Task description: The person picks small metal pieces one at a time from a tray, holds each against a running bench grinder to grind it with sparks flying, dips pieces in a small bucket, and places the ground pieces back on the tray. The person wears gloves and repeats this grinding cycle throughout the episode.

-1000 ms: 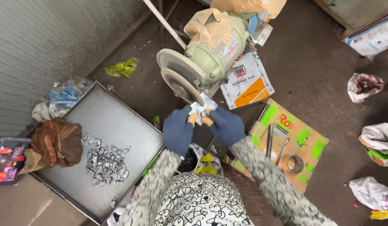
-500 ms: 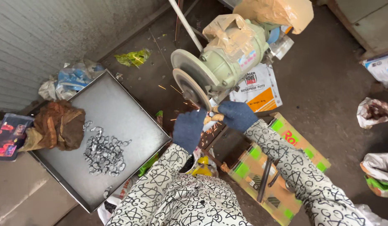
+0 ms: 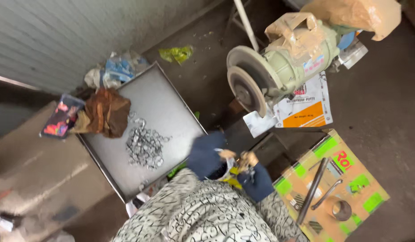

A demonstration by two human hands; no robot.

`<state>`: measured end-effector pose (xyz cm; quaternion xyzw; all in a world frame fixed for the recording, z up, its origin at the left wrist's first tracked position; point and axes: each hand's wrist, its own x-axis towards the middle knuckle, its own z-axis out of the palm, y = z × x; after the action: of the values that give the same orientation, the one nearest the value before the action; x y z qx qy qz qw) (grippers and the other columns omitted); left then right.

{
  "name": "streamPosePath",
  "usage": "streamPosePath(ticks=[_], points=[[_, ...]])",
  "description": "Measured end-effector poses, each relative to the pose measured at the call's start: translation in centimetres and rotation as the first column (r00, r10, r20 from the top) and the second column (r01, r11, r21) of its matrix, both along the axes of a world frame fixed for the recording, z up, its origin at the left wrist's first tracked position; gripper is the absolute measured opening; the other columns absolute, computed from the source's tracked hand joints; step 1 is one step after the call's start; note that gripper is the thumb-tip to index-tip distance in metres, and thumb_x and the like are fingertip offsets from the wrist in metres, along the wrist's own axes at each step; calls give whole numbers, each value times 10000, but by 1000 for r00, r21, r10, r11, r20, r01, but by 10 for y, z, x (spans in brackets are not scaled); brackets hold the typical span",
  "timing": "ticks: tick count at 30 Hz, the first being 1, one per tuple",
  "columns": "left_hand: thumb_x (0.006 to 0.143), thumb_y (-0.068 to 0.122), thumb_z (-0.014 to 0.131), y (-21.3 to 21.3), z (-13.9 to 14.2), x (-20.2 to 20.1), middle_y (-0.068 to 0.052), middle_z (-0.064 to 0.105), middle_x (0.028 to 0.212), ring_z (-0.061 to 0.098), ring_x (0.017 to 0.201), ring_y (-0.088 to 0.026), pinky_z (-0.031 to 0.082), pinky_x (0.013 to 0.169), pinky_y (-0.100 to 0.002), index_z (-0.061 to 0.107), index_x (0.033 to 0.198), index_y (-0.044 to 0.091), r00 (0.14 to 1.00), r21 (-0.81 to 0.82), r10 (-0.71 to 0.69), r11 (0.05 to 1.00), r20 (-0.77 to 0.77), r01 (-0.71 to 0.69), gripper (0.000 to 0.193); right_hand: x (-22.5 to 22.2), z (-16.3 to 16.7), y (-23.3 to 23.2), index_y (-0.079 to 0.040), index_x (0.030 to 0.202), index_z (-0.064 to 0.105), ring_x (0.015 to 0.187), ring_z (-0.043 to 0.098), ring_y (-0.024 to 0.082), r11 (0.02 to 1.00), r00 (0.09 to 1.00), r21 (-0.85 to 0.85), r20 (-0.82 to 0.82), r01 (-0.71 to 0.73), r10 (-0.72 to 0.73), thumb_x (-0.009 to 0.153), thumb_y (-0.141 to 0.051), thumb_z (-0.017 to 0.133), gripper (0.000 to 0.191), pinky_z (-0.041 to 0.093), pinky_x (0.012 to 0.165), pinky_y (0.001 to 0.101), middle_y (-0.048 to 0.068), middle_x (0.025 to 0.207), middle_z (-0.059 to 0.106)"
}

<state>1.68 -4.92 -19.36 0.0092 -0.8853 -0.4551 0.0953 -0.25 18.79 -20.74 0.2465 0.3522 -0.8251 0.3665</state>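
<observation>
Two gloved hands meet close to the person's chest, well back from the grinding wheel [image 3: 247, 92]. The left hand [image 3: 206, 154] and right hand [image 3: 255, 179], both in dark blue gloves with bare fingertips, pinch a small metal piece [image 3: 230, 163] between them; it is too small and blurred to tell its shape. Each hand is curled nearly closed around that piece. Judging from this, the step in hand is checking or re-gripping the piece away from the wheel. A next pass would call for a firm two-handed hold and a steady approach to the wheel's edge. Just left of the hands, a flat metal tray [image 3: 171, 107] carries a heap of small shiny metal pieces [image 3: 144, 145].
</observation>
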Motion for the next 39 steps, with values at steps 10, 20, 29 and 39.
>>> streamPosePath(ticks=[10, 20, 29, 39], points=[[928, 110, 724, 17, -23, -3, -71, 731, 1105, 680, 988, -165, 556, 859, -326, 708, 1207, 71, 925, 637, 254, 671, 283, -379, 282, -3, 57, -52, -6, 1157, 703, 776, 702, 207, 537, 435, 818, -568, 206, 699, 885, -246, 772, 369, 551, 691, 322, 106, 874, 742], [940, 162, 678, 64, 65, -81, -133, 736, 1085, 715, 960, -270, 553, 835, -365, 706, 1204, 96, 991, 320, 124, 942, -55, -100, 274, -96, 120, -2, -133, 1125, 731, 762, 695, 321, 122, 109, 755, -249, 644, 962, 942, -390, 688, 318, 533, 637, 429, 100, 867, 696], [924, 202, 670, 59, 47, -89, -112, 658, 954, 648, 868, -332, 496, 765, -484, 673, 1269, 128, 992, -217, -49, 976, -115, 23, 353, -106, 100, 12, -149, 1091, 717, 778, 702, 283, 254, 48, 700, -381, 668, 923, 932, -355, 724, 259, 540, 633, 401, 66, 885, 700], [882, 168, 678, 55, 39, -56, -130, 674, 1054, 651, 954, -325, 502, 807, -451, 648, 1327, 107, 987, 9, 140, 990, -72, -140, 450, -88, 100, 3, -145, 1148, 724, 748, 708, 253, 218, 138, 730, -394, 648, 909, 895, -352, 742, 327, 541, 613, 377, 62, 859, 705]])
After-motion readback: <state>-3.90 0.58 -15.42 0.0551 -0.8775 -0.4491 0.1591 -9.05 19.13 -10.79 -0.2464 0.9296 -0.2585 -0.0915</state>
